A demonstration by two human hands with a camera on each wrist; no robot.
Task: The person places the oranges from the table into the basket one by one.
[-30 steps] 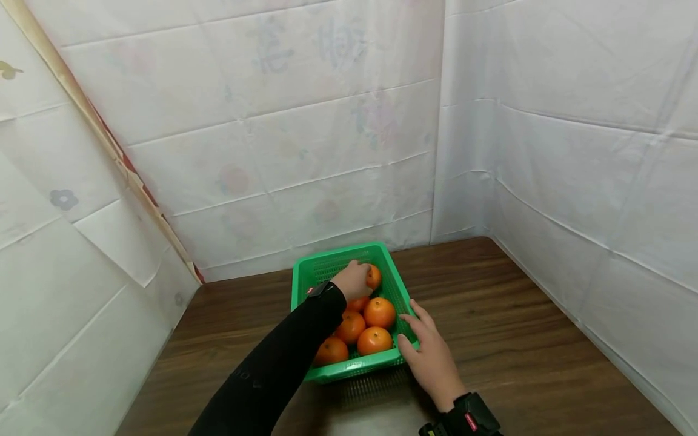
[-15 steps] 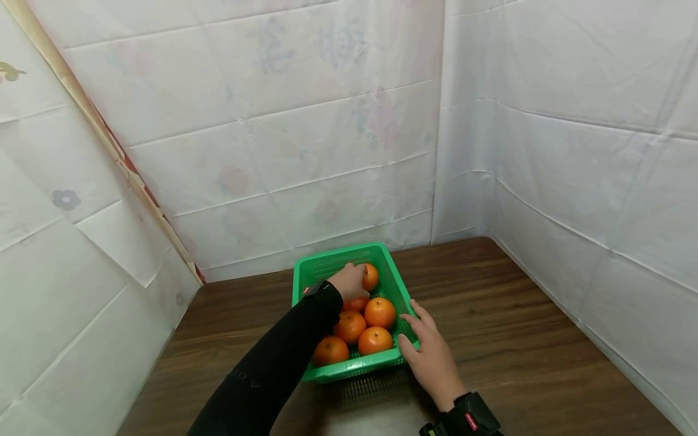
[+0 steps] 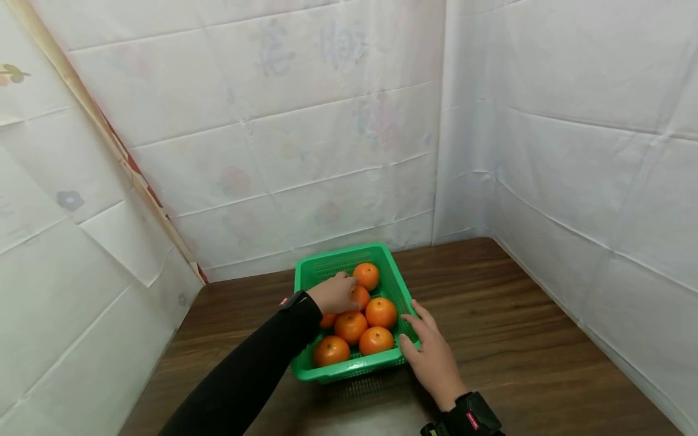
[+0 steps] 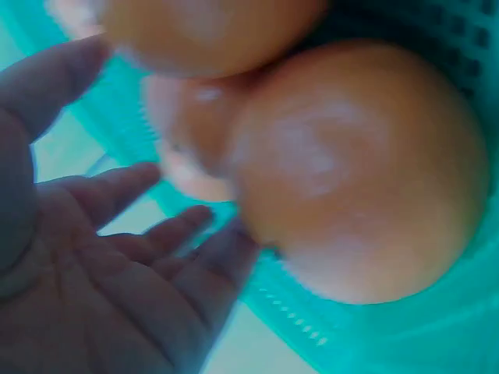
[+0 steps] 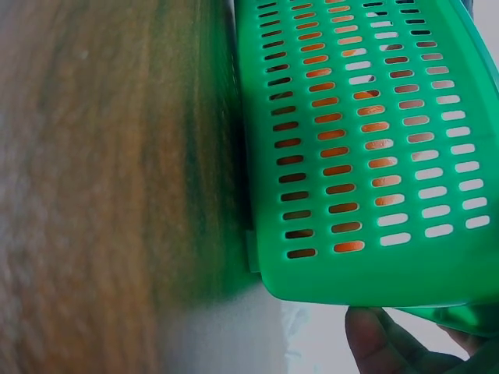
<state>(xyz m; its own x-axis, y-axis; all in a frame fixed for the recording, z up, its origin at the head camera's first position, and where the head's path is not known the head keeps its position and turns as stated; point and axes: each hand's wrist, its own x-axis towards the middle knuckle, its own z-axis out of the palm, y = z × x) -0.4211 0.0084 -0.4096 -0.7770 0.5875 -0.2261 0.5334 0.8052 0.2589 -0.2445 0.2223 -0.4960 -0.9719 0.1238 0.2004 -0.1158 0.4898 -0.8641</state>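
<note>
A green plastic basket (image 3: pixel 301 370) holding several oranges stands on the table. My left hand (image 3: pixel 334 293) reaches into it from the left, beside an orange (image 3: pixel 360 297) in the middle. In the left wrist view its fingers are spread and relaxed; one fingertip meets or nearly meets a large orange (image 4: pixel 366 171). Farther back sits another orange (image 3: pixel 366 276), apart from the hand. My right hand (image 3: pixel 432 357) rests at the basket's near right corner, fingers loosely bent at the rim. The right wrist view shows its thumb (image 5: pixel 366 339) beside the slotted wall.
The dark wood table (image 3: pixel 463 290) extends around the basket. White sheeting (image 3: pixel 327 151) hangs close behind it, and more sheeting (image 3: pixel 589 181) lines the right side. Along the left sheeting runs a slanted tan strip (image 3: pixel 109 145).
My left hand has come off the back orange, which shifted slightly left, and has drawn back toward the left and nearer. The right hand stays in place.
</note>
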